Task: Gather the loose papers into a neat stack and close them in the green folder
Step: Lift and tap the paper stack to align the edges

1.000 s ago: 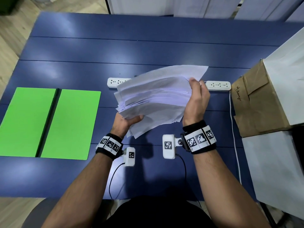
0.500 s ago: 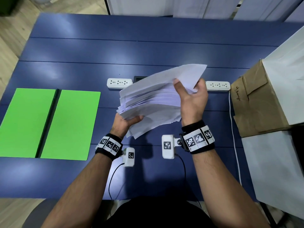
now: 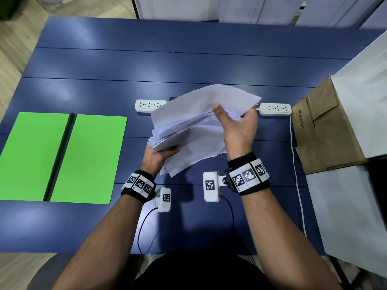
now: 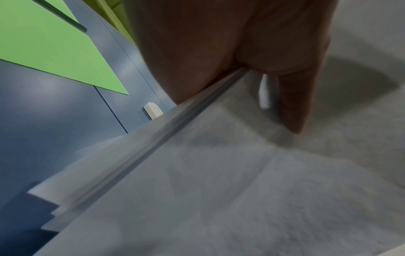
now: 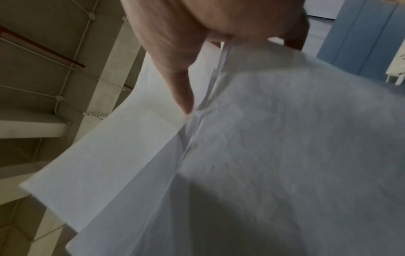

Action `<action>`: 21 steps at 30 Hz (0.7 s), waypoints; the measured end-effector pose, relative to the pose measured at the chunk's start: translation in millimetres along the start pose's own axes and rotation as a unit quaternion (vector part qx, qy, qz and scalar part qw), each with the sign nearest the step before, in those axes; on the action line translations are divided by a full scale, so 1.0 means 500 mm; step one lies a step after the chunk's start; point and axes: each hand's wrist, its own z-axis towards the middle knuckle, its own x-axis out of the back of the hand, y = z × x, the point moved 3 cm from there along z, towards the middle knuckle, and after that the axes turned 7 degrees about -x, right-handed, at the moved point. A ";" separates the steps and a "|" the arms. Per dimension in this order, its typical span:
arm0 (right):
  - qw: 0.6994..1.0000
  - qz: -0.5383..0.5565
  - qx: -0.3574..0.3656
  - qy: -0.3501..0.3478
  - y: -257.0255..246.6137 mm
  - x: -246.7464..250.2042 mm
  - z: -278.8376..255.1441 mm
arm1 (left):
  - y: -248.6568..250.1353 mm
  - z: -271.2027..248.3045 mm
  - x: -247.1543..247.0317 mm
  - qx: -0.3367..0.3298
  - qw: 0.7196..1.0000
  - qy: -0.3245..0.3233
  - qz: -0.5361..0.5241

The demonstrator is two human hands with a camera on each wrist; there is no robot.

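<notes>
head view has both hands up over the blue tabletop [image 3: 188, 59] with a messy bunch of white papers [image 3: 188, 130] held between them, off the surface; sheets are fanned out and uneven, corners sticking out at the near left; left hand [image 3: 157, 156] grips the near-left corner of the bunch from underneath, thumb curled over the top sheet; left wrist view shows the same thing up close, thumb [image 4: 293, 104] lying across the top of the papers [image 4: 241, 190] and the stepped sheet edges running diagonally; right hand [image 3: 236, 128] is at the far right side of the bunch, thumb [image 3: 217, 109] pressed on top and the other fingers tucked behind the sheets, so it's pinching them; right wrist view has a finger [image 5: 179, 83] pointing down into the sheet edges [image 5: 197, 121], pretty blurry though; green folder [image 3: 62, 158] lies open and flat on the tabletop off to the left, well apart from the papers, dark spine down its middle; nothing in it; two white power strips, one [image 3: 149, 105] poking out behind the left of the papers and one [image 3: 275, 109] to the right; brown paper bag [image 3: 326, 130] and white boxes [image 3: 356, 227] sit at the right edge
</notes>
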 end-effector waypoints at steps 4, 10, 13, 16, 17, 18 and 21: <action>0.987 0.115 0.011 -0.108 0.014 0.029 0.018 | 0.000 -0.001 0.003 0.001 1.000 0.023 -0.012; 0.972 -0.031 -0.023 -0.234 0.102 0.087 0.038 | 0.005 -0.004 0.010 0.014 0.997 0.051 -0.048; 0.955 -0.152 -0.058 -0.246 0.162 0.094 0.024 | 0.016 0.000 0.004 -0.003 0.997 0.061 -0.047; 0.970 -0.149 -0.076 -0.174 0.190 0.089 0.009 | 0.030 0.000 -0.009 -0.034 0.996 0.068 -0.055; 0.975 -0.142 -0.077 -0.153 0.192 0.084 0.002 | 0.032 0.000 -0.012 -0.043 0.995 0.071 -0.055; 0.980 -0.131 -0.073 -0.132 0.189 0.076 -0.009 | 0.035 -0.002 -0.017 -0.055 0.994 0.073 -0.056; 0.993 -0.082 -0.058 -0.067 0.189 0.054 -0.039 | 0.033 -0.014 -0.031 -0.087 0.991 0.081 -0.058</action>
